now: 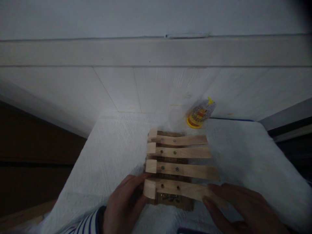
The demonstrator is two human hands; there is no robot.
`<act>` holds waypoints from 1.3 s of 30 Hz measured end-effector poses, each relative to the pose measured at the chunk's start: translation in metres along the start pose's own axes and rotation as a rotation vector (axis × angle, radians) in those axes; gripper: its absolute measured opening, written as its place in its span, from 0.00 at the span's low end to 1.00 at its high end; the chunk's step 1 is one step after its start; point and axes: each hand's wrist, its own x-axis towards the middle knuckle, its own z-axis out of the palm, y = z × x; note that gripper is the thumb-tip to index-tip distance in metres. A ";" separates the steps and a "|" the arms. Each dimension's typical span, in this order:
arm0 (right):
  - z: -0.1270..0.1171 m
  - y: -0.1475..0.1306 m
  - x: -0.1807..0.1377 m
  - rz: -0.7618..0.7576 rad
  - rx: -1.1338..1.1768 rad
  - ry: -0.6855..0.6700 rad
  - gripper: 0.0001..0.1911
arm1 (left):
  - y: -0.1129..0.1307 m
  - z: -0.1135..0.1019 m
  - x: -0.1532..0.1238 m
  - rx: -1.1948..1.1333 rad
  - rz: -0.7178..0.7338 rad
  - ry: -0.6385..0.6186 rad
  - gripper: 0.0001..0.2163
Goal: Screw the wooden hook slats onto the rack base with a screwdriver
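Observation:
Several pale wooden pieces lie side by side across a brown cardboard box [187, 203]; each is a flat strip with a thicker block at its left end and two dark screw heads or holes. My left hand [124, 201] is closed around the block end of the nearest wooden piece [170, 187]. Thumb and fingers of my right hand [241, 206] pinch that same piece near its right tip. Just beyond it, another wooden piece [192, 171] rests untouched. The undersides of the pieces are hidden.
Behind the pieces stands a clear bottle [200, 113] with a yellow base and yellow tip. The white-covered table [97, 156] meets a white panel [156, 87] at the back. A dark object [191, 231] shows at the near edge, and dark shelving [294, 136] is at the right.

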 end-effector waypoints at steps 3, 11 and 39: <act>0.000 -0.001 0.003 -0.021 -0.011 0.014 0.04 | -0.002 0.001 -0.002 0.001 0.009 0.009 0.16; -0.002 -0.003 0.001 0.017 -0.011 0.010 0.04 | 0.000 -0.001 -0.002 0.002 -0.014 0.002 0.16; -0.002 -0.003 0.003 0.057 -0.028 0.010 0.06 | -0.001 -0.002 -0.001 -0.020 0.008 0.013 0.19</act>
